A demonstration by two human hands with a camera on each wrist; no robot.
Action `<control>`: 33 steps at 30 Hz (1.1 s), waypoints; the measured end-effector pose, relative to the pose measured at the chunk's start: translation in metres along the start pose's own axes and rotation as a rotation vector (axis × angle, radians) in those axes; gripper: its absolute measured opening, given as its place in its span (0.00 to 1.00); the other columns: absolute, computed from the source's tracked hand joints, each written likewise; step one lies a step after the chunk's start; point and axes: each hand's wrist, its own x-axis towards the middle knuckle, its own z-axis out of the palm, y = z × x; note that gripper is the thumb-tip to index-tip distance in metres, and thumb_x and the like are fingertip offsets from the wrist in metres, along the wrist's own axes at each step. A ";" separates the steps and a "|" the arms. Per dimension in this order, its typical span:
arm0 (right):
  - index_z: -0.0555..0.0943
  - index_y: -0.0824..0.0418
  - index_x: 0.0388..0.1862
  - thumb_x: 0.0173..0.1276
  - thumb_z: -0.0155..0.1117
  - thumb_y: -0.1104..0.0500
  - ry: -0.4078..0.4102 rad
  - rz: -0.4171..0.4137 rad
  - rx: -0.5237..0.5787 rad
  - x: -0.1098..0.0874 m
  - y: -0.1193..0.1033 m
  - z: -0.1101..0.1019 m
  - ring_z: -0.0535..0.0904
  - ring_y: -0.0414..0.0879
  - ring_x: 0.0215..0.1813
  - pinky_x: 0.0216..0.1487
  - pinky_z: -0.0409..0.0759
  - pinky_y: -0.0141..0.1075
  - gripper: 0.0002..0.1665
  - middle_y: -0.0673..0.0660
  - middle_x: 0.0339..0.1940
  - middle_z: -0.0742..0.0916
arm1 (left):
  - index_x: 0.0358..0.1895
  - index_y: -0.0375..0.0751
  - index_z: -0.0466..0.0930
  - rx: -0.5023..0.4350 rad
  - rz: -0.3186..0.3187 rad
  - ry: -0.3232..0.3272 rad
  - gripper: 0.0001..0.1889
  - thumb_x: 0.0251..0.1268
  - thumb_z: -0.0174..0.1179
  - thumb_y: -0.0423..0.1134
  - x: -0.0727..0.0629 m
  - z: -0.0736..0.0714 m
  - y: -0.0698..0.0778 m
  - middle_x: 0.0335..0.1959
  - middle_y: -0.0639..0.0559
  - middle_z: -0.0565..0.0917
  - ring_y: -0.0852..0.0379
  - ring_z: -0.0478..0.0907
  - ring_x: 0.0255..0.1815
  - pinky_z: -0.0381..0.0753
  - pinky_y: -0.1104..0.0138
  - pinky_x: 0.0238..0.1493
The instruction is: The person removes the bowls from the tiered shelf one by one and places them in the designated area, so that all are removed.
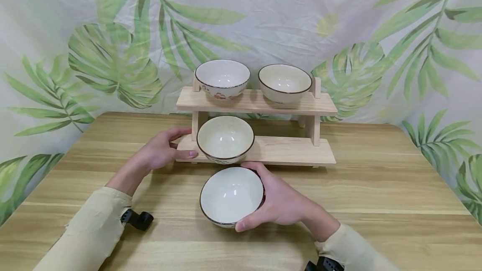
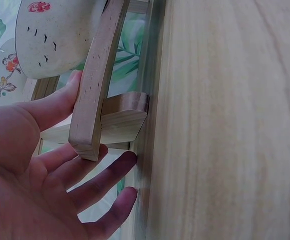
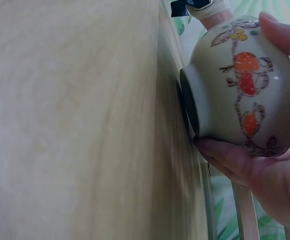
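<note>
Bowls on a pale wood table [image 1: 376,187], leaf-print cloth [image 1: 113,53] behind.
Right hand [image 1: 280,202] curled round the near bowl [image 1: 230,195], glazed, dark-rimmed, fruit-painted outside, resting on the table just before the two-tier rack [image 1: 286,149]. Left hand [image 1: 160,152] relaxed, fingers straight, touching the lower shelf's left end beside another bowl [image 1: 225,139]. Two more bowls [image 1: 253,79] on top. Rack's back legs hidden.

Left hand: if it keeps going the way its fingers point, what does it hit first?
Probably the bowl on the rack's lower shelf. The left hand already touches that shelf's end, fingers pointing right towards the bowl; depth unclear.
</note>
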 end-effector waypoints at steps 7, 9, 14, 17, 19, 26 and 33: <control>0.58 0.55 0.80 0.41 0.94 0.56 0.007 0.008 -0.030 -0.001 -0.002 0.003 0.80 0.47 0.68 0.72 0.75 0.41 0.71 0.53 0.72 0.79 | 0.82 0.39 0.62 -0.002 0.002 0.000 0.46 0.66 0.76 0.49 0.000 0.000 0.001 0.79 0.34 0.69 0.36 0.80 0.69 0.78 0.59 0.59; 0.58 0.55 0.80 0.41 0.93 0.57 0.013 0.014 -0.018 -0.001 -0.003 0.005 0.80 0.47 0.68 0.72 0.75 0.41 0.71 0.52 0.72 0.78 | 0.82 0.39 0.62 0.005 -0.001 0.002 0.47 0.66 0.76 0.50 0.000 0.000 0.001 0.80 0.34 0.67 0.35 0.79 0.69 0.78 0.57 0.61; 0.57 0.55 0.80 0.40 0.94 0.58 0.056 0.050 0.009 0.001 -0.005 0.014 0.81 0.47 0.67 0.71 0.76 0.43 0.72 0.52 0.72 0.79 | 0.82 0.39 0.61 -0.001 -0.007 0.004 0.47 0.66 0.75 0.49 0.001 0.000 0.000 0.78 0.33 0.69 0.35 0.79 0.69 0.78 0.58 0.60; 0.57 0.53 0.81 0.39 0.94 0.57 0.091 0.095 0.014 0.001 -0.006 0.020 0.81 0.47 0.66 0.70 0.76 0.46 0.73 0.52 0.72 0.79 | 0.82 0.38 0.62 -0.008 -0.003 0.004 0.47 0.66 0.76 0.48 0.001 0.001 -0.001 0.78 0.33 0.70 0.35 0.79 0.69 0.78 0.61 0.59; 0.57 0.52 0.81 0.38 0.95 0.56 0.111 0.122 0.020 0.001 -0.007 0.024 0.81 0.48 0.65 0.70 0.76 0.48 0.74 0.52 0.72 0.78 | 0.82 0.38 0.62 -0.007 -0.003 0.006 0.46 0.66 0.76 0.48 0.001 0.001 -0.002 0.78 0.33 0.69 0.35 0.79 0.69 0.78 0.61 0.58; 0.55 0.51 0.83 0.40 0.94 0.55 0.118 0.153 0.030 0.000 -0.009 0.026 0.80 0.49 0.67 0.71 0.75 0.50 0.75 0.53 0.73 0.77 | 0.83 0.40 0.62 0.003 -0.007 0.003 0.48 0.65 0.76 0.51 0.001 0.000 -0.001 0.81 0.34 0.65 0.35 0.78 0.69 0.77 0.57 0.61; 0.55 0.54 0.83 0.48 0.91 0.56 0.081 0.142 0.066 0.000 -0.012 0.016 0.79 0.52 0.69 0.68 0.79 0.49 0.70 0.60 0.74 0.76 | 0.82 0.39 0.62 -0.019 -0.005 0.000 0.47 0.65 0.76 0.50 0.001 0.001 0.000 0.73 0.34 0.74 0.40 0.83 0.64 0.78 0.66 0.53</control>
